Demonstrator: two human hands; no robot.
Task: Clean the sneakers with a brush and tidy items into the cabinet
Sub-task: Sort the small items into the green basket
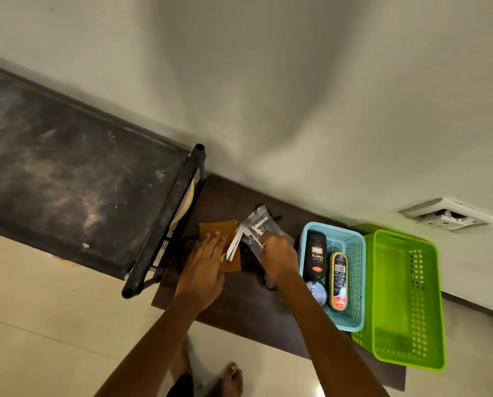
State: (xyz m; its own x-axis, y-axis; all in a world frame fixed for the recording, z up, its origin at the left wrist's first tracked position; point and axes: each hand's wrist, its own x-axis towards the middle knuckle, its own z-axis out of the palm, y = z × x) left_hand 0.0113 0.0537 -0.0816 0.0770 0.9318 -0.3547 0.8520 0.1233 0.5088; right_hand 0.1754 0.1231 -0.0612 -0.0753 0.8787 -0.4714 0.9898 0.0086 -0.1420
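Dim, warm indoor light, soft shadows on the wall, wide-angle bending at edges.

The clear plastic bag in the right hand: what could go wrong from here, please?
The right hand grips the clear plastic bag at one end only, so if it is unsealed, its small white parts may slip out when it is lifted. The green basket seems to overhang the cabinet top; a bump might tip it off.

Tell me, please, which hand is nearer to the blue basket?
The right. The right hand holds a clear plastic bag close beside the blue basket; the left hand lies flat on a brown sheet, farther away, beyond the bag.
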